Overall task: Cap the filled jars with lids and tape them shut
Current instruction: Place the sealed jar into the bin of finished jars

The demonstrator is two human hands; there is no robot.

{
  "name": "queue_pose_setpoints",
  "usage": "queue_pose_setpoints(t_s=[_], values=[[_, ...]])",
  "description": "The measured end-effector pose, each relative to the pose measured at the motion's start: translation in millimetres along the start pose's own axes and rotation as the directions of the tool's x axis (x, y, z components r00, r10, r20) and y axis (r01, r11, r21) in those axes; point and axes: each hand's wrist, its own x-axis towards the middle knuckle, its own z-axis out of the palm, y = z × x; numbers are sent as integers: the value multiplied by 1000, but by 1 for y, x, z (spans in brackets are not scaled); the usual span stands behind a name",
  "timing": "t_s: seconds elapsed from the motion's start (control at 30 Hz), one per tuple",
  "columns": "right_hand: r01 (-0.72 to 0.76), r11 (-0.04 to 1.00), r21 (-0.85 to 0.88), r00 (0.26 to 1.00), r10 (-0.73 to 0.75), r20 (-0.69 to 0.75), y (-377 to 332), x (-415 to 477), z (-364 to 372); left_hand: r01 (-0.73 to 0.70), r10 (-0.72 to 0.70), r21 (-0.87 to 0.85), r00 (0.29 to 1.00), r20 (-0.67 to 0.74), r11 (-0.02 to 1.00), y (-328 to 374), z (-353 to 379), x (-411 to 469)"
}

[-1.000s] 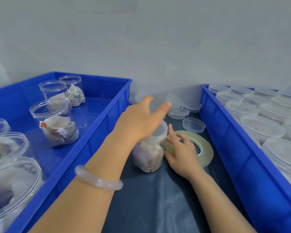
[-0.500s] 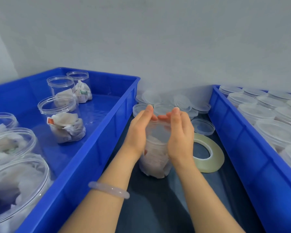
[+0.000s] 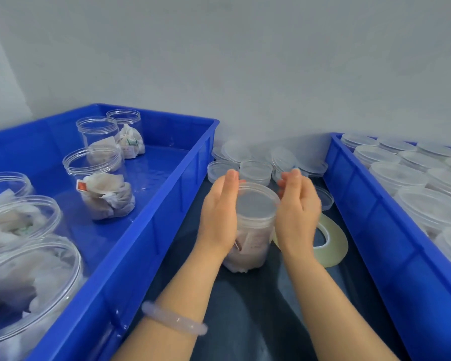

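Both hands have parted since half a second ago: then their fingertips met over the top of the jar, now the lid shows between them. At centre frame the left hand [image 3: 219,214] lies with its fingers straight and pressed together, palm flat against the left edge of the lid [image 3: 255,204] and the upper side of the jar [image 3: 253,241]. The right hand [image 3: 297,214] stands at the lid's right edge with its fingers loosely bent and holding nothing; it is blurred, so I cannot tell whether it touches the rim. A pale bracelet [image 3: 175,319] circles the left wrist.

The clear lid sits on the jar's mouth. The jar, filled with pale wrapped packets, stands upright on the dark desk [image 3: 258,313] between two blue crates. Just right of the jar, partly behind the right hand, a roll of clear tape [image 3: 335,247] lies flat on the desk. Above the hands, against the grey wall [image 3: 245,61], is a heap of loose clear lids [image 3: 236,152].

At the left of the frame, one blue crate [image 3: 151,230] holds open jars [image 3: 99,183] with similar packets inside, none capped. At the right edge, the other blue crate [image 3: 375,230] holds capped jars [image 3: 427,207] packed close together.
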Motion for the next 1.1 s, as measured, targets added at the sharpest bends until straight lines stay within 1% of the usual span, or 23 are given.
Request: queue_pose_setpoints(t_s=[0.03,0.13,0.17,0.23,0.27,0.3,0.37,0.4,0.47,0.53,0.57,0.6,0.63,0.67,0.7,0.73,0.8,0.87,0.9,0.93,0.97,1.03,1.1], values=[[-27,999,-34,1000,27,2,-2,0,-5,0,0,24,1000,17,1000,1,-4,-2],[-146,988,51,962,130,239,-14,-13,-8,-47,52,114,998,-46,992,9,-15,8],[-153,985,74,953,128,274,-15,-19,-6,-53,55,98,998,-19,994,12,-15,9],[-66,995,70,969,48,242,-10,-30,2,-42,41,8,995,91,999,16,-11,4],[-17,998,64,981,4,192,-9,-32,5,-45,45,-3,994,95,999,13,-6,2],[9,997,74,990,-20,142,-11,-32,7,-67,67,8,997,45,998,10,-3,0],[-1,995,100,995,-8,96,-12,-26,7,-105,107,24,986,-126,994,6,3,-4],[-17,995,98,995,7,103,-12,-23,7,-104,107,33,983,-148,994,7,5,-6],[-7,999,36,985,1,173,-12,-21,4,-58,61,36,995,-80,998,7,1,-4],[42,989,-142,972,-7,233,-13,-22,0,91,-89,-93,996,29,991,12,-13,1],[20,988,-155,976,15,218,-12,-21,-3,152,-144,-159,988,63,975,14,-20,4],[-43,996,-75,977,57,206,-14,-22,-6,164,-153,-160,985,81,973,12,-24,7],[-125,991,36,971,115,207,-17,-25,-7,131,-119,-139,988,95,982,10,-26,7],[-170,982,86,963,147,224,-17,-28,-8,82,-69,-124,992,106,989,7,-23,4],[-155,984,93,965,131,228,-16,-34,-6,56,-40,-144,993,109,988,4,-17,-1],[-92,994,54,974,79,210,-12,-41,-2,24,-12,-134,996,84,991,1,-11,-6],[24,1000,4,992,-25,121,-7,-47,6,-65,64,-77,998,-13,995,-7,-3,-11],[60,998,25,995,-62,74,-5,-43,10,-108,100,-54,987,-123,993,-7,0,-13],[60,998,30,995,-62,79,-6,-40,10,-114,108,-34,984,-144,993,-6,-1,-11],[55,998,21,994,-57,93,-7,-37,10,-107,105,-15,988,-116,994,-5,-3,-10],[47,999,15,993,-49,106,-7,-35,9,-74,73,-19,997,-40,997,-4,-6,-8],[31,1000,-6,988,-29,150,-5,-33,5,35,-25,-104,995,101,994,-2,-14,-6],[9,1000,-25,980,-4,200,-5,-31,3,77,-65,-113,992,106,991,1,-14,-4]])
